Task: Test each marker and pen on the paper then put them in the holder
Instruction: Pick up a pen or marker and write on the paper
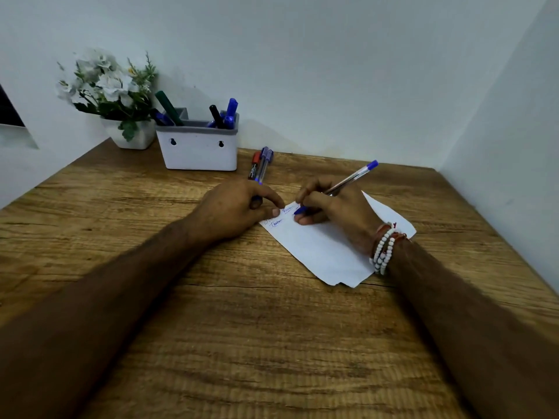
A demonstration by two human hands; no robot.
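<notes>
My right hand (329,207) pinches the pen (351,176), tip on the paper (326,252) at its far left corner and barrel slanting toward the far right of the tabletop (242,328), while the holder (198,152) stands far left, nearer my left hand (236,207), which grips what looks like the cap (256,203).

a: what's worn on the right wrist (381,241)?
b: strands of small round white beads (381,256), looped round several times. a reddish-brown thread band (380,230) sits beside them, on the side toward the right grip (335,207).
a: and the arms?
b: the left forearm (136,276) and right forearm (472,313) are both bare down to the frame edge, with fine dark hair. the left grip (239,207) shows a short, trimmed thumbnail.
</notes>
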